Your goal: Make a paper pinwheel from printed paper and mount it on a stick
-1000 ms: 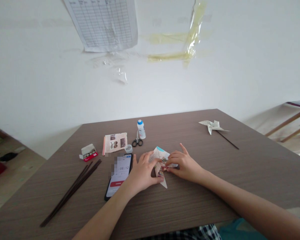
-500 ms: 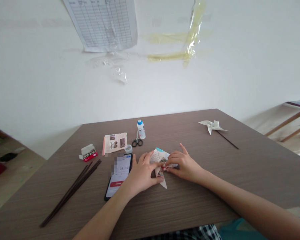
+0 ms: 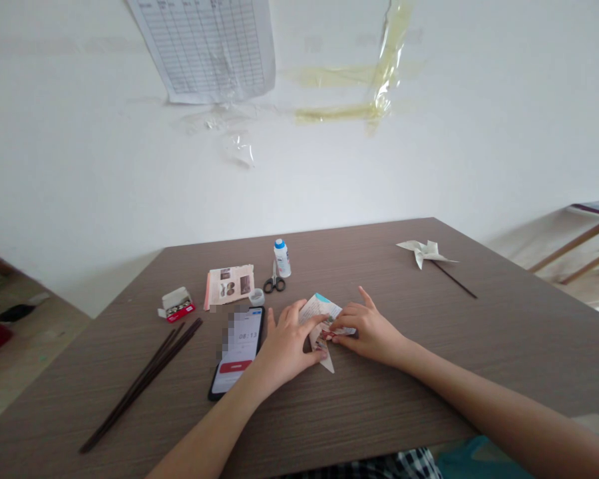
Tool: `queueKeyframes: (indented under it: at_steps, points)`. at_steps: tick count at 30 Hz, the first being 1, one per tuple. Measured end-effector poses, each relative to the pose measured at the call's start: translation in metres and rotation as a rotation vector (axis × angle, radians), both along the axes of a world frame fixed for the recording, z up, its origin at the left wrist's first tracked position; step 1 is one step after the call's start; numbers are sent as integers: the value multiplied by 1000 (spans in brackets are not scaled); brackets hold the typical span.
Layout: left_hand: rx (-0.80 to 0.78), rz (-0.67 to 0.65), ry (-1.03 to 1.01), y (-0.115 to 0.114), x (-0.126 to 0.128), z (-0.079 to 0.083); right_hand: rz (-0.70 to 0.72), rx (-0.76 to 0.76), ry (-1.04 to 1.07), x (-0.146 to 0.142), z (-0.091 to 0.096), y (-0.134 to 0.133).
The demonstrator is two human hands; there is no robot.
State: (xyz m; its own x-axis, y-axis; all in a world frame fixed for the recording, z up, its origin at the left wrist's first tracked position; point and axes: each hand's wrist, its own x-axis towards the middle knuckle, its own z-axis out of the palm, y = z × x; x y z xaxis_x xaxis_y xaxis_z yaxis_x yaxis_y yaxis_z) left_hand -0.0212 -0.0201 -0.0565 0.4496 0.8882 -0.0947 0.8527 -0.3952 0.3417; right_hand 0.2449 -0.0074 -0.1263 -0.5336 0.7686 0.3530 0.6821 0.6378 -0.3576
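As I read the feed from afar, entry one: the left hand's fingers (image 3: 297,316) are spread, their tips on a folded printed paper (image 3: 315,309), with the thumb (image 3: 319,356) beside its lower point. Entry two: the right hand's fingers (image 3: 352,313) are pressed close together on the paper's folds, the thumb (image 3: 338,339) beneath them and the little finger splayed out; I cannot tell whether they pinch it. The left hand (image 3: 284,349) and right hand (image 3: 372,332) nearly meet over the paper, which lies on a wood-grain table (image 3: 504,352) directly ahead of me, at the centre of this clock.

Around it: at 9 o'clock, a phone (image 3: 237,352) showing a timer at 08:13; at 10, a small tape roll (image 3: 256,297); at 11, scissors (image 3: 274,283) and a white glue bottle (image 3: 282,258). Further out: printed paper cut-outs (image 3: 229,287) and a red-and-white box (image 3: 176,305) at 10, dark sticks (image 3: 144,382) at 8, and a paper pinwheel on a stick (image 3: 423,251) at 2.
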Motion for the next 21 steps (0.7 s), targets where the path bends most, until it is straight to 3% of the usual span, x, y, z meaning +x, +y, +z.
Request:
queueKeyframes:
  at_steps: [21]
  points:
    - [-27, -17, 41, 3, -4, -6, -5, -44, 13, -1, 7, -3]
